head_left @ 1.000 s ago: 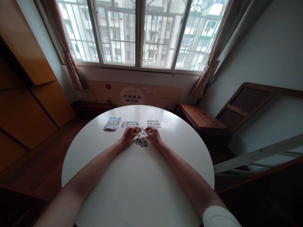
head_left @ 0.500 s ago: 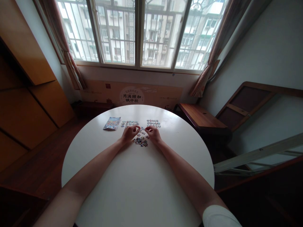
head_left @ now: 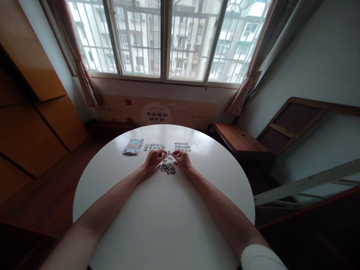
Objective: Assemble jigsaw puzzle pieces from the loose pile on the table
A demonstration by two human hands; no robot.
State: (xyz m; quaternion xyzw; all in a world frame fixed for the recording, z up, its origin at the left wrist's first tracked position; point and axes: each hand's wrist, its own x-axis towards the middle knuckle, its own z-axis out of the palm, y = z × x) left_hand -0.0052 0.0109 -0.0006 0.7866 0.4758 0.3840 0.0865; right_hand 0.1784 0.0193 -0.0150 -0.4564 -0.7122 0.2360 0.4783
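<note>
Both my arms reach across a round white table (head_left: 168, 225). My left hand (head_left: 154, 159) rests with curled fingers, thumb and forefinger pinched on something too small to make out. My right hand (head_left: 183, 158) mirrors it a little to the right, also pinched. Between and just below the hands lies a small heap of jigsaw pieces (head_left: 167, 168). Beyond the hands are two spread-out groups of pieces, one on the left (head_left: 153, 146) and one on the right (head_left: 182, 146). A colourful puzzle packet (head_left: 133, 146) lies flat further left.
A dark wooden side table (head_left: 239, 138) stands past the table's right edge. Wooden cabinets (head_left: 33, 112) line the left wall. A barred window (head_left: 165, 37) with curtains fills the far wall, and a printed cardboard panel (head_left: 157, 112) leans below it.
My left thumb and forefinger have closed a little tighter near the pieces. Otherwise both hands stay where they were.
</note>
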